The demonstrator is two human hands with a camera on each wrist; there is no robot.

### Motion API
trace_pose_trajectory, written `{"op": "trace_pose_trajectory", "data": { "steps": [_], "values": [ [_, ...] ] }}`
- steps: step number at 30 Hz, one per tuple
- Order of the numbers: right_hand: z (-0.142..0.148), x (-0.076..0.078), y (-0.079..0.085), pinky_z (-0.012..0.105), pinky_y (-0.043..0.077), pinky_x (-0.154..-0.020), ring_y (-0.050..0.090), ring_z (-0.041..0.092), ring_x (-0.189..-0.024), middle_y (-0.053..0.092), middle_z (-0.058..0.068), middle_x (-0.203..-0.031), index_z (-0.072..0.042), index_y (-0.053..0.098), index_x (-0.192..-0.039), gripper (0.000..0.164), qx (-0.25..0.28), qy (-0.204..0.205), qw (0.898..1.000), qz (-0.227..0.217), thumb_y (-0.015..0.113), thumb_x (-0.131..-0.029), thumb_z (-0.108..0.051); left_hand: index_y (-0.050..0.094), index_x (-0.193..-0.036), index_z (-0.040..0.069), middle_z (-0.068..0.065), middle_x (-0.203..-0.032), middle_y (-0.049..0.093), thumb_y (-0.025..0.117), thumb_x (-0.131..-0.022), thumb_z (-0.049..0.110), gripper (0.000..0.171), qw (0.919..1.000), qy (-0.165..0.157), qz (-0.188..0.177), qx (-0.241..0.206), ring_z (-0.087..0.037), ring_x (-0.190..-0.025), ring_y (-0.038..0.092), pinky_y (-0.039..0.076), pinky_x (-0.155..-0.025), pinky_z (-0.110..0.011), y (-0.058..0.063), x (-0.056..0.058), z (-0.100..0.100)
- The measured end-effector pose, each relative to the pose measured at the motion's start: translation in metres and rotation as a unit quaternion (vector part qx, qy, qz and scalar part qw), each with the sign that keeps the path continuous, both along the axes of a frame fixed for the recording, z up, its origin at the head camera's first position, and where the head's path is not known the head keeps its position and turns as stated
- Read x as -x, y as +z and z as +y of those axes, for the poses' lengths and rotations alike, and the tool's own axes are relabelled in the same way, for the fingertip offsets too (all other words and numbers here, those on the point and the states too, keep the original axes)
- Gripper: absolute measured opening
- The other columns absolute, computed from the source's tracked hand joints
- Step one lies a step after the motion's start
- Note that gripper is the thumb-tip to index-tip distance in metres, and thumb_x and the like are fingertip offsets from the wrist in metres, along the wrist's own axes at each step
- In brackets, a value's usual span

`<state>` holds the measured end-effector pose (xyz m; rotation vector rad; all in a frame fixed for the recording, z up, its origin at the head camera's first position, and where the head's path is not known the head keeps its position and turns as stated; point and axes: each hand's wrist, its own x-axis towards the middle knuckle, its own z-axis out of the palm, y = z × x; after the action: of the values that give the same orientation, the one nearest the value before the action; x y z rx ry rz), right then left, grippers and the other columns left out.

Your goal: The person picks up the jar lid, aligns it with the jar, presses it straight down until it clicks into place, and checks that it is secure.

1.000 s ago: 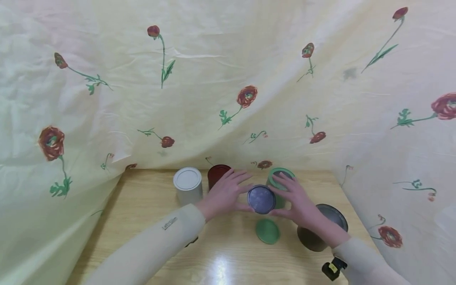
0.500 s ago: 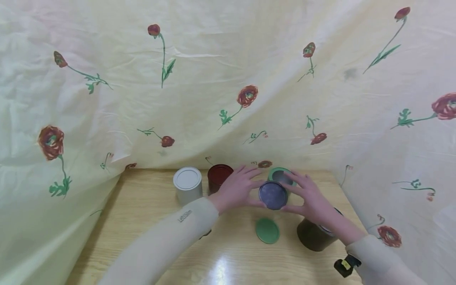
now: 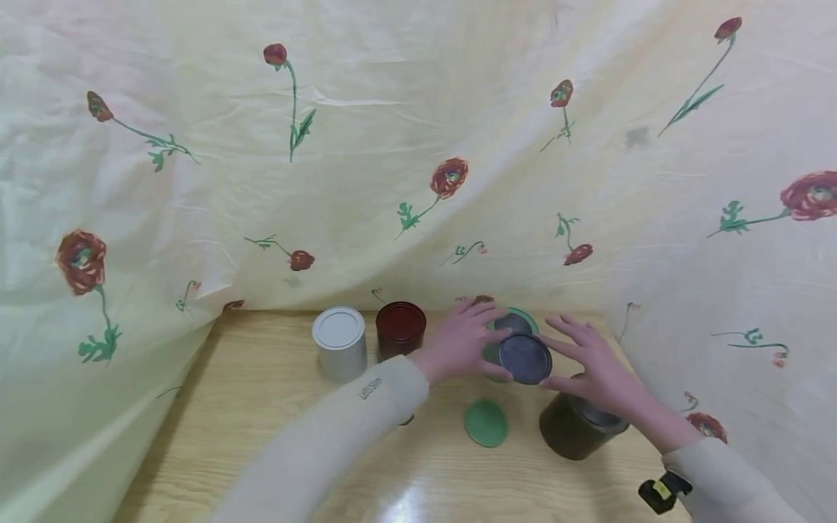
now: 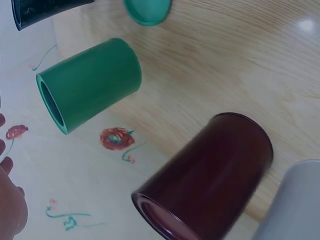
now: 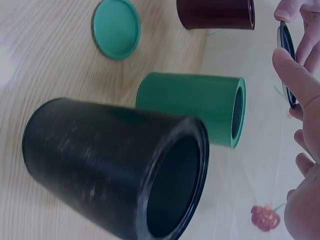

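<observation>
Both hands hold a dark round lid (image 3: pixel 525 359) up above the table. My left hand (image 3: pixel 466 341) pinches its left edge between thumb and fingers, and my right hand (image 3: pixel 598 367) grips the right edge. Seen from the right wrist, the lid (image 5: pixel 286 42) appears nearly edge-on. Behind it stands a green can (image 3: pixel 492 356) with an open top, partly hidden by the lid and the left hand. A black can (image 3: pixel 567 428), open at the top, stands below the right hand. The green lid (image 3: pixel 486 423) lies flat on the table nearer to me.
A white can (image 3: pixel 341 349) and a dark red can (image 3: pixel 399 330), their tops covered, stand at the back left of the wooden table (image 3: pixel 261 407). Flower-patterned cloth (image 3: pixel 366 145) hangs behind and along both sides.
Both hands have moved right with the dark lid, away from the red can and toward the black can. The cans and the green lid have stayed in place.
</observation>
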<state>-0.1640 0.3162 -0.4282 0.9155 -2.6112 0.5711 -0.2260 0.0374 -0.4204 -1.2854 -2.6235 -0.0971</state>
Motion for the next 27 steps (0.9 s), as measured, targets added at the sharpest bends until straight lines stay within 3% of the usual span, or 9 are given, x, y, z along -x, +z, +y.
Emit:
{"op": "trace_pose_trajectory", "data": {
  "steps": [7,14,22,27],
  "values": [
    [0.018,-0.004,-0.002,0.075,0.019,-0.124,0.036,0.043,-0.155,0.055,0.024,-0.154,-0.007,0.071,-0.139,0.075,0.007,0.005,1.000,0.007,0.098,-0.071,-0.022,0.063,-0.151,0.032,0.004,-0.169,0.043,0.066,-0.088,0.081,0.080,0.9998,-0.004,-0.015,0.015,-0.019,-0.159,0.033,0.017,-0.134,-0.041,0.001,-0.002,0.018],
    [0.033,-0.010,-0.003,0.073,0.016,-0.126,0.029,0.033,-0.160,0.054,0.021,-0.157,-0.007,0.070,-0.141,0.077,0.013,0.012,1.000,0.002,0.097,-0.071,-0.022,0.062,-0.152,0.036,0.005,-0.168,0.045,0.062,-0.088,0.085,0.080,0.9996,-0.003,0.002,0.029,-0.018,-0.158,0.035,0.019,-0.133,-0.045,-0.004,-0.005,0.035],
    [0.046,-0.016,-0.003,0.072,0.020,-0.125,0.030,0.043,-0.158,0.053,0.026,-0.155,-0.008,0.070,-0.141,0.075,-0.002,-0.008,1.000,-0.027,0.097,-0.073,-0.023,0.066,-0.147,0.039,0.009,-0.164,0.048,0.061,-0.084,0.089,0.080,0.9995,-0.004,0.024,0.022,-0.015,-0.153,0.041,0.028,-0.130,-0.042,-0.010,-0.006,0.049],
    [0.051,-0.017,-0.004,0.076,0.019,-0.123,0.028,0.042,-0.159,0.053,0.027,-0.155,-0.008,0.070,-0.141,0.075,-0.003,-0.009,0.999,-0.031,0.097,-0.072,-0.021,0.065,-0.147,0.039,0.008,-0.168,0.043,0.060,-0.085,0.088,0.080,0.9996,0.002,0.001,0.030,-0.014,-0.156,0.037,0.026,-0.131,-0.042,-0.011,-0.008,0.056]
  ]
}}
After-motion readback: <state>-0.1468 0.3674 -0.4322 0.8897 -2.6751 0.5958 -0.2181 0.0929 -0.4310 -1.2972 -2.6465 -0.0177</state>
